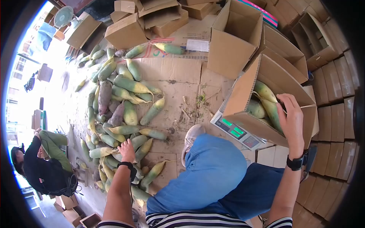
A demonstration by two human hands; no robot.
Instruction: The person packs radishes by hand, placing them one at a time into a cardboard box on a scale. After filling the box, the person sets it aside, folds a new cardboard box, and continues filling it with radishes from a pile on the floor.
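Observation:
My left hand (127, 151) reaches into a heap of green radishes, fingers apart and slightly curved, at the thin end of a pale green radish (102, 152). Whether its fingertips press on that radish is hard to see. Inside an open cardboard box (243, 110) on the right, my right hand (292, 117) has thumb and fingers on a long green radish (272, 108). A second radish (256, 109) lies beside it in the box. The box stands on a digital scale (237, 131) with lit green displays. A few radishes in the heap are purple (105, 97).
Empty open cartons (234, 34) stand beyond the scale, and stacked boxes (330, 121) line the right side. Flattened cardboard (171, 72) covers the floor. A person in dark clothing (49, 167) sits at the left. A fan (64, 16) stands at the back left.

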